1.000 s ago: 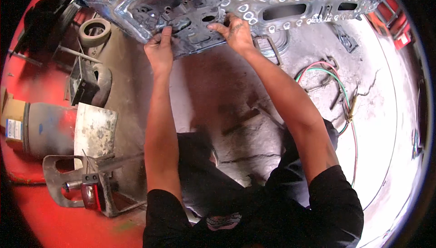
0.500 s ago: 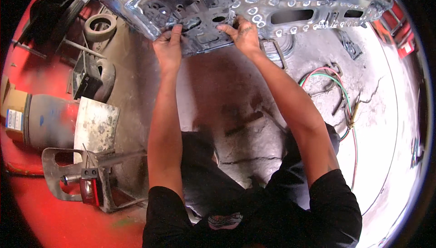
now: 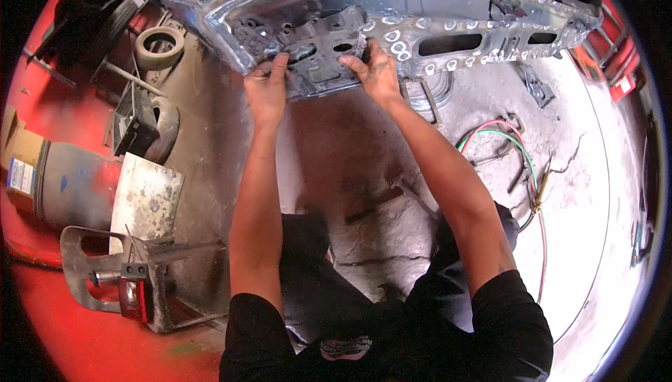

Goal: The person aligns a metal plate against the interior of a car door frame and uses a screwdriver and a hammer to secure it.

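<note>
A dark metal plate with holes and cutouts lies against the lower left part of a bare steel car body panel. Silvery weld spots dot that panel, and two long openings run along its lower band. My left hand grips the plate's left lower edge, thumb on the face and fingers mostly hidden. At its right end, my right hand pinches the plate, the thumb on its face and the other fingers partly out of sight behind.
On the left are a tyre, a black crate, a drum, a white panel piece and a metal frame with a red lamp. Red and green hoses curl over the cracked floor at right, near a coil of wire.
The body panel, the plate and both hands appear slightly lower in view, as the whole picture has shifted. Both hands keep their hold on the plate.
</note>
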